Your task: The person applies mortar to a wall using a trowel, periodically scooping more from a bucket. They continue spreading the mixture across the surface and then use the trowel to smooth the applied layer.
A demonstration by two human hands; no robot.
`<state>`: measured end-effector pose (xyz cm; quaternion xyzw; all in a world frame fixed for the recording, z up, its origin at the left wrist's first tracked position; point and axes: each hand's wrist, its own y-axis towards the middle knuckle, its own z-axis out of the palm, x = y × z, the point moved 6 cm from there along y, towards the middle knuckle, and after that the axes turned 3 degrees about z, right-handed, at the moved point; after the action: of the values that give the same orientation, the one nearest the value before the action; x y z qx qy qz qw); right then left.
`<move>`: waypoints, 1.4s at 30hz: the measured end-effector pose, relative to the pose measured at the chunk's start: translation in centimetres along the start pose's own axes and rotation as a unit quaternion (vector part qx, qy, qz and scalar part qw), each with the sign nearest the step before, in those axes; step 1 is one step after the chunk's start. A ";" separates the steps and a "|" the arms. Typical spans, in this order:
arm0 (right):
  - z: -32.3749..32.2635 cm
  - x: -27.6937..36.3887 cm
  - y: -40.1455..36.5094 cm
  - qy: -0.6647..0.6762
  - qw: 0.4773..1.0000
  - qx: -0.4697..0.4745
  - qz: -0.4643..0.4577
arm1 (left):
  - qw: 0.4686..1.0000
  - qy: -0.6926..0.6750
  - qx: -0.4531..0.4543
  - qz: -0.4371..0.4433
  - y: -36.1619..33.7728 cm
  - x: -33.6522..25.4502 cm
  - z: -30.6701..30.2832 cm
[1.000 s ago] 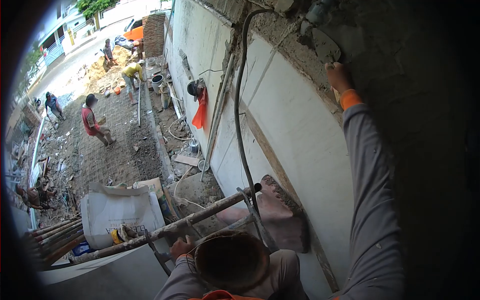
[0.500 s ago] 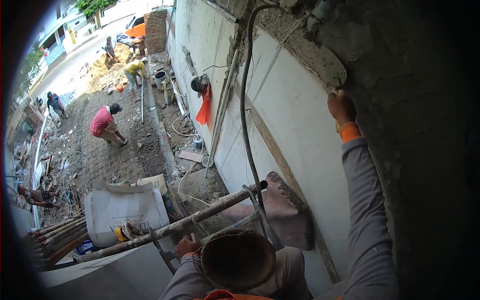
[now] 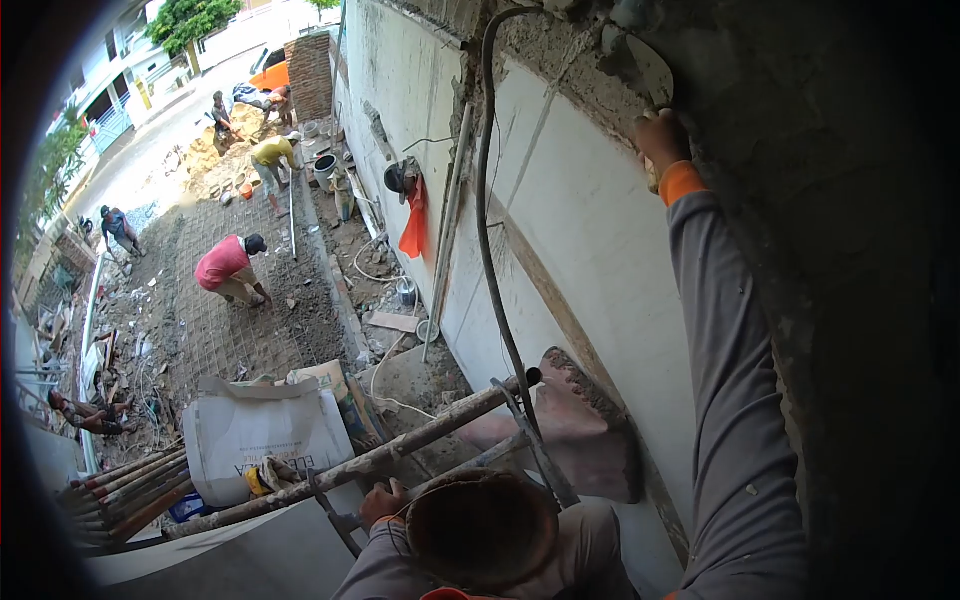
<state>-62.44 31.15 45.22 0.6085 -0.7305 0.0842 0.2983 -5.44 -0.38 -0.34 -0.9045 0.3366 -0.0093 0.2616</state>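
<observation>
My right hand (image 3: 662,142) is closed around the handle of a trowel (image 3: 655,75) at the upper right. The trowel's pale blade lies against the rough mortar (image 3: 560,55) along the top of the wall, with grey mortar at its left side. Low in the view, my left hand (image 3: 383,503) has its fingers curled over a scaffold bar (image 3: 480,452), beside a round, dark bowl (image 3: 482,530). The bowl sits by my lap, its inside in shadow.
A scaffold pipe (image 3: 400,445) crosses below me. A dark hose (image 3: 488,200) hangs down the white wall (image 3: 570,200). Below are a large white sack (image 3: 265,440), stacked pipes (image 3: 130,490) and a mesh-covered ground where a person in a red shirt (image 3: 225,265) bends; several other people stand farther off.
My right hand and the trowel have moved up and slightly left along the mortar. My left hand stays on the bar. The person in red bends lower.
</observation>
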 end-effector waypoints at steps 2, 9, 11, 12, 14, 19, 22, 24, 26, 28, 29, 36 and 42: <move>-0.8 -0.6 -0.4 0.007 1.000 -0.017 0.010 | 1.000 0.003 0.000 -0.003 0.0 -0.1 0.0; -5.4 -2.6 -3.7 -0.054 0.991 -0.121 -0.010 | 1.000 -0.013 0.004 -0.011 0.0 0.2 0.1; -7.2 -3.1 -4.4 -0.064 0.991 -0.121 -0.003 | 1.000 -0.013 0.009 -0.011 0.0 0.1 0.0; -8.2 -3.1 -5.1 -0.085 0.986 -0.144 -0.022 | 1.000 -0.012 0.011 -0.011 -0.1 0.0 -0.2; -10.2 -3.0 -6.8 -0.124 0.972 -0.191 -0.059 | 1.000 -0.014 0.014 -0.013 -0.1 0.1 -0.1; -12.8 -4.1 -9.8 -0.216 0.945 -0.236 -0.068 | 1.000 -0.016 0.010 -0.007 0.2 0.5 0.4; -11.9 -3.7 -11.1 -0.232 0.939 -0.221 -0.124 | 1.000 -0.018 0.006 -0.002 0.2 0.5 0.6; -10.1 -2.2 -11.6 -0.224 0.946 -0.179 -0.154 | 1.000 -0.019 0.006 -0.006 0.2 0.5 0.8; -7.4 -0.2 -11.5 -0.202 0.957 -0.121 -0.168 | 1.000 -0.019 0.007 -0.010 0.4 0.6 0.7; -4.2 0.6 -8.9 -0.117 0.978 -0.050 -0.163 | 1.000 -0.020 0.009 -0.015 0.3 0.5 0.6; -2.4 1.1 -7.2 -0.073 0.984 -0.014 -0.160 | 1.000 -0.025 0.004 -0.010 0.4 0.5 0.8; -2.3 -2.6 -1.0 0.047 0.997 0.058 -0.025 | 1.000 -0.021 -0.002 -0.009 -0.3 -0.2 -0.6; -4.3 -6.3 -4.6 0.017 0.994 -0.071 -0.082 | 1.000 -0.014 -0.012 -0.008 0.4 0.8 0.7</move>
<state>-56.20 37.42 44.22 0.6419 -0.6773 0.0180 0.3590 -4.91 -0.82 -1.23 -0.9103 0.3258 0.0057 0.2552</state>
